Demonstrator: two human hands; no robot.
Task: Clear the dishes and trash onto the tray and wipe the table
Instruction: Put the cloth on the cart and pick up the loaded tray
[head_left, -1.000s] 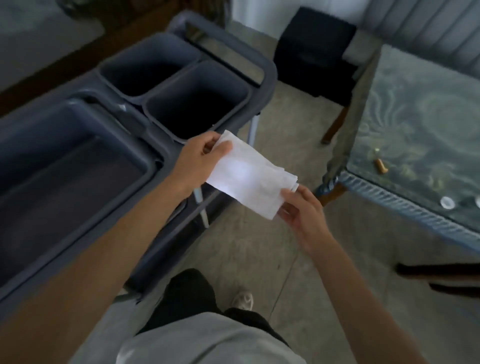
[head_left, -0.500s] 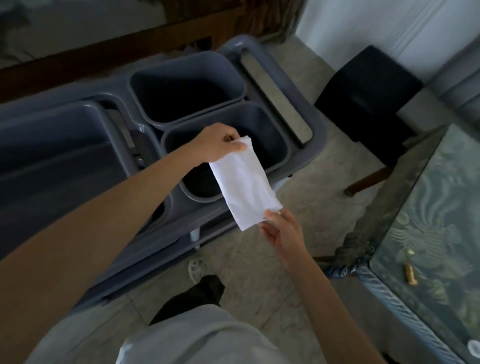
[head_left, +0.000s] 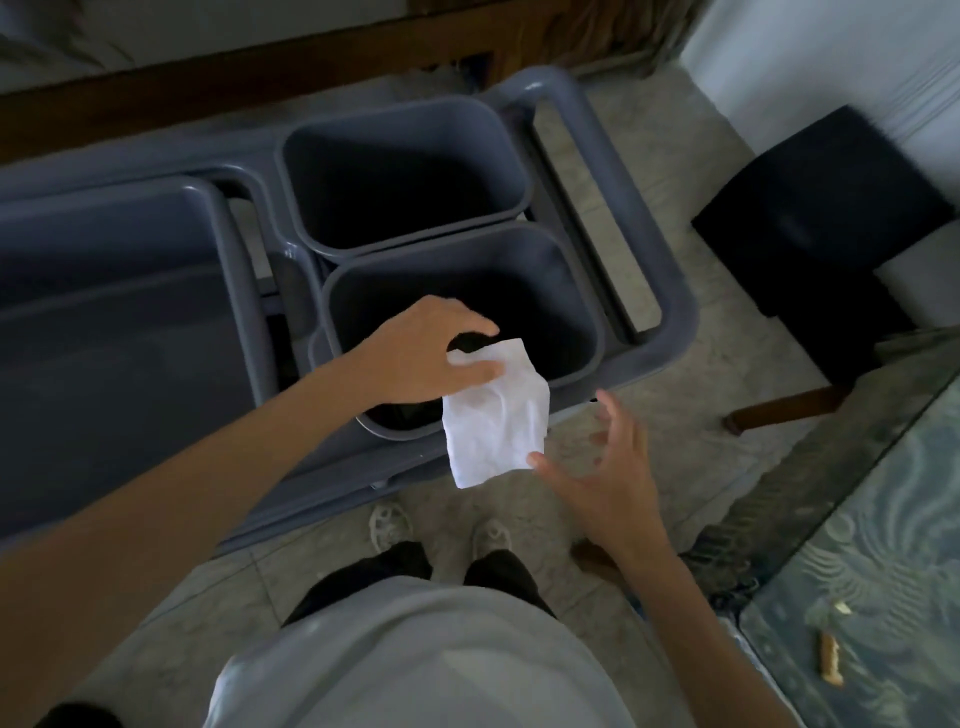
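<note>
A white paper napkin (head_left: 493, 415) hangs from my left hand (head_left: 426, 358), which pinches its top corner over the near grey bin (head_left: 582, 291) of a grey cart (head_left: 670, 322). My right hand (head_left: 608, 467) hovers just below and right of the napkin, fingers spread, its thumb at the napkin's lower edge. At the right edge lies the glass table (head_left: 883, 545), and a small brown scrap (head_left: 830, 659) rests on it.
A second grey bin (head_left: 405, 176) sits behind the near one. A large grey tub (head_left: 119, 322) fills the cart's left side. A dark stool (head_left: 831, 208) stands at the right by the wall. My feet are on the tiled floor under the cart's edge.
My right hand has let go of the napkin's lower corner and opened. My left hand still holds the napkin, which now dangles lower over the near bin. The view has shifted down and left.
</note>
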